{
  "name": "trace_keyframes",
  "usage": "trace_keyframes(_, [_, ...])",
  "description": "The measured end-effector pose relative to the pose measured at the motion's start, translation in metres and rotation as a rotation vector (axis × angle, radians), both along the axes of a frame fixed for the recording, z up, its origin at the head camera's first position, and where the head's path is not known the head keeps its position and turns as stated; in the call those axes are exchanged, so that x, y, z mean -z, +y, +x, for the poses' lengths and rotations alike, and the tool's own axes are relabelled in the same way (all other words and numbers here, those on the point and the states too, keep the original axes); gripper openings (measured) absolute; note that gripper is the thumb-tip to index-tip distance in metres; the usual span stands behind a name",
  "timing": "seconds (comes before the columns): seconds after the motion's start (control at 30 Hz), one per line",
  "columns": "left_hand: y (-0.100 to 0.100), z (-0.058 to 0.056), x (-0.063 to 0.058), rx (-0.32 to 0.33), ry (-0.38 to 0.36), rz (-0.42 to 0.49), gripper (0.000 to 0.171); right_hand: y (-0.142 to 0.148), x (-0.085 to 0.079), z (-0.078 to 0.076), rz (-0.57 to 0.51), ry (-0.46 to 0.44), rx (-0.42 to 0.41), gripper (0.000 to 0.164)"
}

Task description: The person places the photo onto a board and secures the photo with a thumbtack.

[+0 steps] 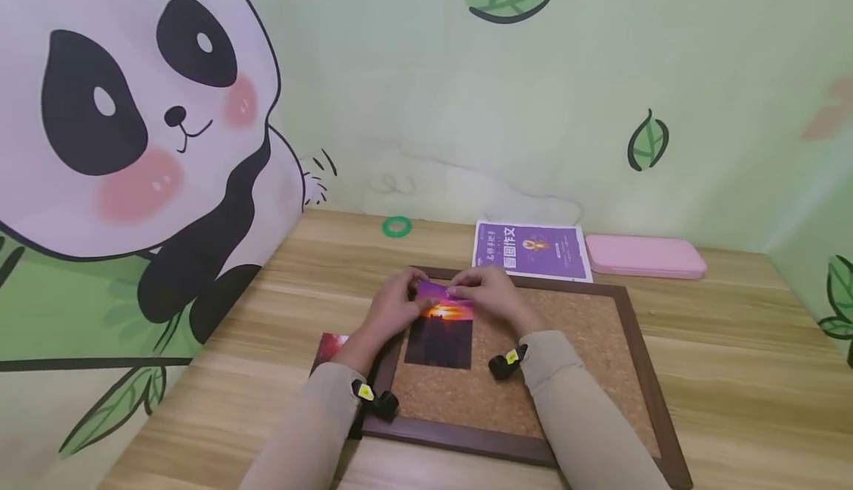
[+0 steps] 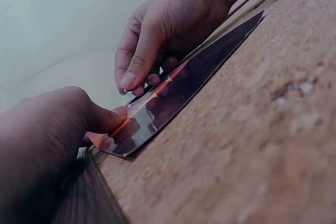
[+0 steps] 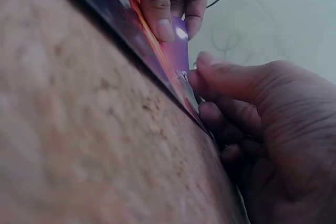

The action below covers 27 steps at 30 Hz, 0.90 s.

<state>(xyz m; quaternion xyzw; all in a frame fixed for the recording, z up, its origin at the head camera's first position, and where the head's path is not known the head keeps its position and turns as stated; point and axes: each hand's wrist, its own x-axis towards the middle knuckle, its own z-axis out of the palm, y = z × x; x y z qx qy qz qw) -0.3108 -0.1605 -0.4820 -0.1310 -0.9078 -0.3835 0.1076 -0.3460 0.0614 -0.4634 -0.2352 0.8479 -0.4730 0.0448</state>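
Note:
A sunset photo print (image 1: 440, 338) with a purple and orange sky lies over the upper left part of a framed cork board (image 1: 566, 357). My left hand (image 1: 395, 303) holds the photo near its upper left edge, with the thumb (image 2: 107, 119) on its printed face. At the photo's top edge my right hand (image 1: 492, 294) pinches a small shiny pin (image 3: 184, 75) between thumb and forefinger. The fingertips hide most of the pin, and whether its point touches the photo cannot be seen. The photo's top bends slightly off the board.
Beside the board's left frame, partly under my left forearm, lies another reddish picture (image 1: 331, 346). Behind the board are a purple booklet (image 1: 540, 249), a pink case (image 1: 645, 256) and a green ring (image 1: 396, 226). A painted wall (image 1: 426, 90) borders the wooden table (image 1: 740, 342).

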Motion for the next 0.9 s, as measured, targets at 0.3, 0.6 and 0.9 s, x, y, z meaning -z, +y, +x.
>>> trace_keyframes(0.3, [0.000,-0.002,-0.001,-0.002,-0.015,0.006,0.037,-0.005,0.000,0.001,0.095,0.079,-0.037,0.010])
trace_keyframes(0.6, [0.000,-0.003,0.000,-0.009,-0.038,0.022,0.036,-0.009,0.003,0.000,0.137,0.100,0.008,0.008])
trace_keyframes(0.9, [0.000,-0.002,0.001,-0.024,-0.045,0.002,0.037,-0.012,0.000,0.003,0.134,0.019,0.088,0.008])
